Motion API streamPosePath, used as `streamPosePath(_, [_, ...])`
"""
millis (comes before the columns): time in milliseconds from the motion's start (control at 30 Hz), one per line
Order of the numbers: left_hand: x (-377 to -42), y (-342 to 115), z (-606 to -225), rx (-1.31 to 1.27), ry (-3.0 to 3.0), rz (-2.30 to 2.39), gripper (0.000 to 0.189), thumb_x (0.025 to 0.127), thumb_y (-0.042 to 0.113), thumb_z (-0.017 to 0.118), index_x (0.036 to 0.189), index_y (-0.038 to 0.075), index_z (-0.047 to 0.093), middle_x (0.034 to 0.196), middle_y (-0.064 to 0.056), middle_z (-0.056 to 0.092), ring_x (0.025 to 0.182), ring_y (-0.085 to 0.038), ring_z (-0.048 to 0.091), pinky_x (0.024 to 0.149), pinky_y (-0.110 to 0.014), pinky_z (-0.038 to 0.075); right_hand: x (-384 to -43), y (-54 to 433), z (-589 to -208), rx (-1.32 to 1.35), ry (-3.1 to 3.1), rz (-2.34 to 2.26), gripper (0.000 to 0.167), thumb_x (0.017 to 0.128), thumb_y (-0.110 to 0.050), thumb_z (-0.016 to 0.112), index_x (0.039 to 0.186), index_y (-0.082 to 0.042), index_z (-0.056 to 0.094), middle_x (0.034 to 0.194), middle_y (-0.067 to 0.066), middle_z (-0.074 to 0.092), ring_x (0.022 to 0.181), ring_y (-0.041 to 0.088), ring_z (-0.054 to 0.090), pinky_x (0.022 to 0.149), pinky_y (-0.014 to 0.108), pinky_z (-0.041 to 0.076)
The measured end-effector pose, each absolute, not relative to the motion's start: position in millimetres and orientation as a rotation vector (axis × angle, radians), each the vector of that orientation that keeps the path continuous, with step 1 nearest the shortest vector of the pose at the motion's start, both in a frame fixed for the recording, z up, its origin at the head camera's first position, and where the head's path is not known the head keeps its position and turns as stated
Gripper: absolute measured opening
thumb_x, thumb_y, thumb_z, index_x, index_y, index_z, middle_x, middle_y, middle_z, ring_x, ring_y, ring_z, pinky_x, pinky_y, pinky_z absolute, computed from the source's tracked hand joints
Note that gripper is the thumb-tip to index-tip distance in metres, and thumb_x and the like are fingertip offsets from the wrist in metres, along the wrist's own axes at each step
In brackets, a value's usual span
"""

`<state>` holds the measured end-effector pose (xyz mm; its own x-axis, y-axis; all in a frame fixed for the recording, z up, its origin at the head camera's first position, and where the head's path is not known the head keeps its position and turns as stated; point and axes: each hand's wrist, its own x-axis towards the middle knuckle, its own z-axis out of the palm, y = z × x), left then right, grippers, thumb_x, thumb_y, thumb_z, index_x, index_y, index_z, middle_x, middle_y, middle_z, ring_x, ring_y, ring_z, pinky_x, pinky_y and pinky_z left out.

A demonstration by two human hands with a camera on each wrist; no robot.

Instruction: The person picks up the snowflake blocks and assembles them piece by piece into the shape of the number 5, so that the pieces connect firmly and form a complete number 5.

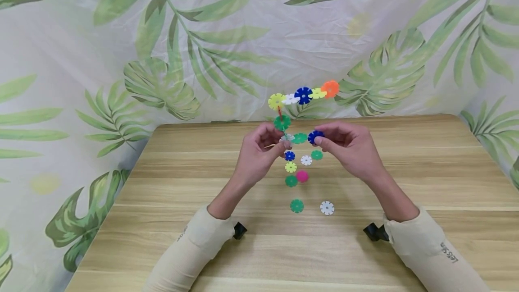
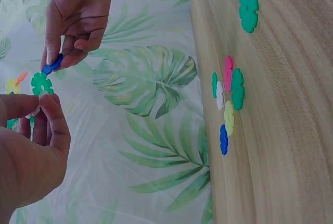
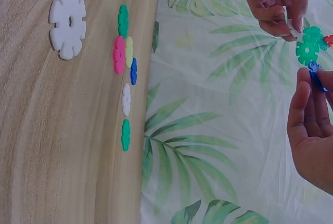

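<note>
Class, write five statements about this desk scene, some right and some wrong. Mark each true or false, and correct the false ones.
1. The right hand pinches a blue disc. True.
2. The orange disc lies loose on the table. False: it is at one end of the chain of joined discs.
3. The pink disc lies on the table. True.
4. The left hand rests flat on the table. False: it is raised above it, holding the chain.
5. Two white discs lie loose on the table. True.

white disc (image 1: 289, 138): partly behind left hand (image 1: 258, 153) | 2 sleeves (image 1: 192, 247): cut off
</note>
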<state>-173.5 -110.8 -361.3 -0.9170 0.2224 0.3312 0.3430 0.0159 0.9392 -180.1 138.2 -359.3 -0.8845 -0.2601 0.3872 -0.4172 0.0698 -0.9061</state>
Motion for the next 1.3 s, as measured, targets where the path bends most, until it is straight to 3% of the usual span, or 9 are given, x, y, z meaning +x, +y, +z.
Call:
streamPosePath(367, [-173.7,-110.4,-361.0,-0.623,-2.143,-2.054,0.013,0.097,-0.005,0.07,0.108,-0.008,0.062,0.091,-0.004,0.068,0.079,-0.009,0.072,0.066,-0.026,0.061,-178.8,139.3,-358.9,0.668,-2.233,1.935,0.021,0.098,0.001,0.075,0.119,0.007,0.075,0.099,-0.012,0.08,0.08,0.007,0.076,0.074,0.022,0.065])
streamPosePath(700, [-173.7,-109.7,-361.2,-0.623,-2.137,-2.063,0.013,0.098,-0.005,0.069,0.108,-0.007,0.062,0.092,-0.005,0.069,0.084,-0.018,0.073,0.069,-0.023,0.062,-177.7,140.1,-358.6,0.69,-2.24,1.934,0.022,0.098,0.002,0.075,0.119,0.007,0.075,0.1,-0.012,0.08,0.083,0.007,0.077,0.076,0.024,0.066])
streamPosePath(1033, [-172.8,-108.1,-361.2,-0.628,-2.126,-2.112,0.016,0.098,-0.005,0.07,0.113,-0.008,0.064,0.097,-0.011,0.067,0.081,-0.012,0.072,0.071,-0.025,0.064,-177.6,136.8,-361.1,0.738,-2.228,1.901,0.019,0.096,0.003,0.076,0.116,0.004,0.078,0.102,-0.013,0.08,0.086,0.007,0.078,0.077,0.023,0.065])
streamPosePath(1300, [-171.2,-106.5,-364.1,-0.624,-2.11,-2.152,0.015,0.095,-0.009,0.074,0.106,-0.009,0.064,0.09,-0.006,0.072,0.082,-0.019,0.078,0.079,-0.031,0.068,-176.1,133.3,-361.4,0.734,-2.199,1.853,0.018,0.095,0.005,0.077,0.113,0.004,0.081,0.102,-0.018,0.08,0.081,0.006,0.076,0.071,0.021,0.063])
